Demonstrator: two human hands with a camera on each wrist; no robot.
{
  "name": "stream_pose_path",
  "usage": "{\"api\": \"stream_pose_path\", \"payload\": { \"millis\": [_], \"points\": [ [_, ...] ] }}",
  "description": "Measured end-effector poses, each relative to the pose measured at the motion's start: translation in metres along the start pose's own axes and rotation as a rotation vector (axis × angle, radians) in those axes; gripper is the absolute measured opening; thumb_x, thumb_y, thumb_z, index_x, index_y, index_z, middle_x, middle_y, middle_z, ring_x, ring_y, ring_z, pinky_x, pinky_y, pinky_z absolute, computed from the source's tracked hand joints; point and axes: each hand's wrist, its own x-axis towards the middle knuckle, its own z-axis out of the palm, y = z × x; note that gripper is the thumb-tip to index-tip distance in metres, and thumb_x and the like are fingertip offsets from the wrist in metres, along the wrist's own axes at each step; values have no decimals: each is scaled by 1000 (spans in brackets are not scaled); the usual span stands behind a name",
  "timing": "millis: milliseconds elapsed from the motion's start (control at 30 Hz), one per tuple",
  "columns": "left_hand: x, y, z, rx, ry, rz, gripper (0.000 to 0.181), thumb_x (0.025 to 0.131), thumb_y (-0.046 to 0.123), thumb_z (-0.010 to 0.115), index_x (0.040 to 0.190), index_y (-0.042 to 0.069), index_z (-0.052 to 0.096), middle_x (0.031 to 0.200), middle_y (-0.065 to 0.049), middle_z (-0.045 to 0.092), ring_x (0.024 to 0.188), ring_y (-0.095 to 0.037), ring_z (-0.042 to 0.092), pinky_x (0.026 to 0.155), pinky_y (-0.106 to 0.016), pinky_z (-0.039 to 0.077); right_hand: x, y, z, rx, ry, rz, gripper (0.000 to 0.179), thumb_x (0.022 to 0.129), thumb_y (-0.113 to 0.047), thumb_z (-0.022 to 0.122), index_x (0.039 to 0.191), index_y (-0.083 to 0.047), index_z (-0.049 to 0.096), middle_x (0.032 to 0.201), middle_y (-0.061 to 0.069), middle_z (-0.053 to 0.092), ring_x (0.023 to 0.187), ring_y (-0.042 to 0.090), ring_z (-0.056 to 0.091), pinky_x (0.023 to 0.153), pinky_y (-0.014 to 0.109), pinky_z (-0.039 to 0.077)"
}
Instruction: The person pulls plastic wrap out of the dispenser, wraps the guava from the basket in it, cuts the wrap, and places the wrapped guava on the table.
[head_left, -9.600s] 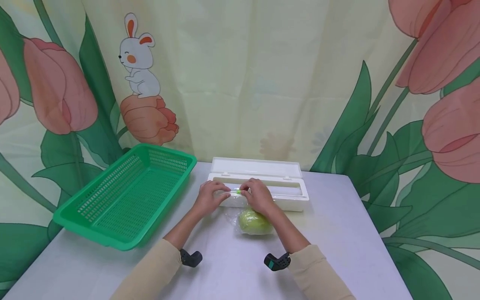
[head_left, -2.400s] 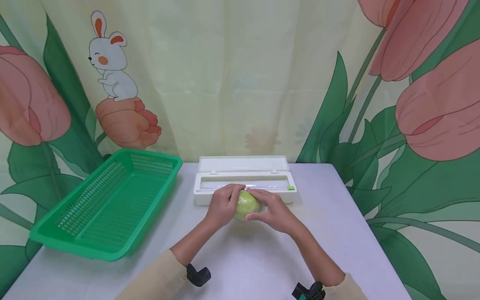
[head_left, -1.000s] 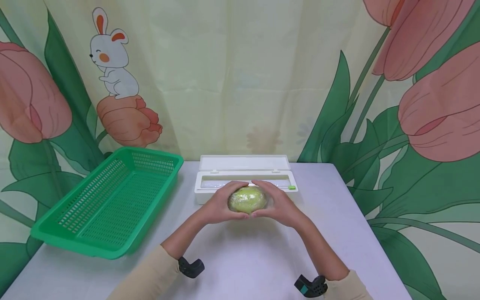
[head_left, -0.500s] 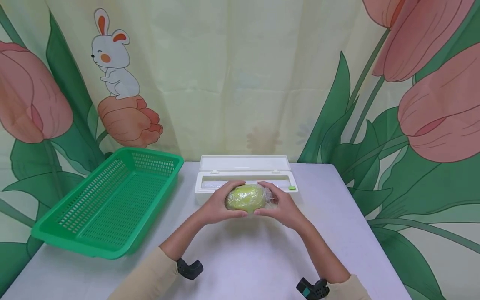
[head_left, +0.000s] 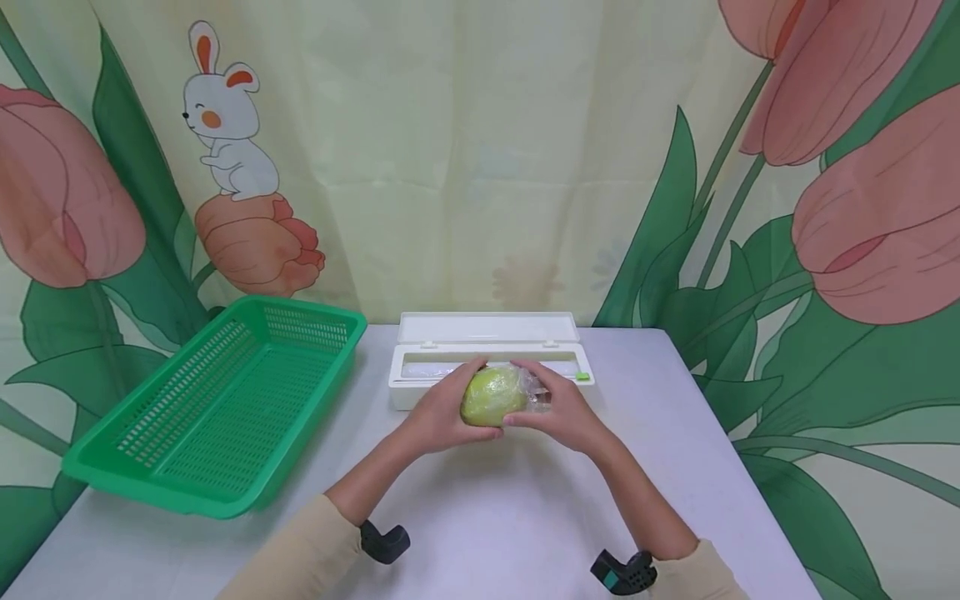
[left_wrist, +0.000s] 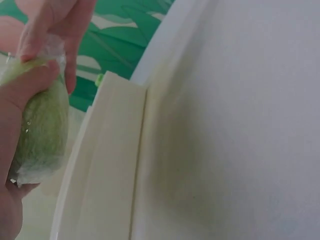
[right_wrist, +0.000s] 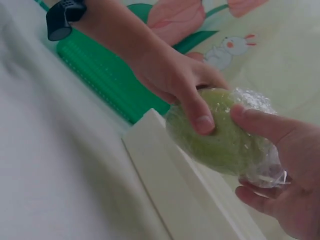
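Note:
A pale green rounded fruit or vegetable (head_left: 487,398), wrapped in shiny cling film, is held up in front of the white box. My left hand (head_left: 438,414) grips its left side, thumb below and fingers over the far side. From the right, my right hand (head_left: 567,417) holds the other end, where loose film (head_left: 536,395) bunches up between thumb and fingers. The right wrist view shows both thumbs on the near face of the wrapped produce (right_wrist: 220,145), with crinkled film at the right palm. In the left wrist view the produce (left_wrist: 42,125) stands clear above the table.
Behind the hands sits a white cling film box (head_left: 405,393), its lid (head_left: 487,327) raised. A film roll (head_left: 431,369) lies inside, and a green slider (head_left: 582,377) is at its right end. A green plastic basket (head_left: 307,307) stands on the left of the white-covered table (head_left: 495,533).
Earlier both hands were at the box's slider, with the produce on the table; the slider is now at the right end. Lately the produce has turned in the hands, its bunched film showing at right.

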Motion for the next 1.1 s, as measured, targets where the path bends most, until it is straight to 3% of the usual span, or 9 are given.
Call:
{"api": "stream_pose_path", "payload": {
  "millis": [267, 467, 600, 800, 967, 1100],
  "points": [
    [0, -3, 8, -129, 132, -36, 89, 69, 41, 86, 142, 17, 41, 131, 4, 55, 109, -11, 56, 85, -30, 54, 0, 3, 10, 172, 76, 118, 98, 74, -27, 84, 151, -27, 24, 146, 11, 44, 120, 32, 58, 92, 38, 56],
    [0, 0, 10, -193, 163, -68, 92, 67, 44, 86, 143, 19, 40, 133, 5, 53, 111, -13, 56, 87, -34, 53, -1, 4, 15, 309, 69, 155, 86, 75, -27, 83, 145, -26, 33, 142, 5, 46, 125, 29, 54, 93, 31, 55],
    [-1, 1, 7, -200, 135, -53, 96, 68, 46, 86, 146, 19, 37, 138, 2, 51, 117, -15, 54, 92, -37, 53, -2, 1, 13, 270, 80, 133, 82, 74, -28, 84, 143, -23, 39, 138, 6, 50, 122, 27, 57, 91, 29, 55],
    [2, 5, 0, -241, 86, -50, 94, 75, 46, 80, 151, 22, 30, 146, 1, 45, 127, -18, 50, 101, -42, 50, -1, 0, 7, 208, 58, 107, 86, 74, -27, 84, 146, -16, 39, 140, 8, 50, 119, 29, 59, 94, 38, 55],
    [5, 8, 1, -355, 56, -88, 91, 77, 43, 79, 150, 34, 25, 142, 1, 47, 116, -19, 55, 91, -37, 53, 1, -4, 6, 150, 25, 26, 76, 75, -28, 83, 141, -21, 46, 133, 6, 55, 110, 26, 61, 91, 38, 56],
    [6, 10, 5, -428, 81, -118, 82, 80, 39, 77, 148, 35, 30, 135, -5, 52, 106, -20, 58, 82, -31, 55, 2, -5, 9, 157, 26, -2, 72, 77, -25, 82, 139, -27, 47, 129, 5, 57, 111, 26, 60, 92, 41, 55]
  ]
}}
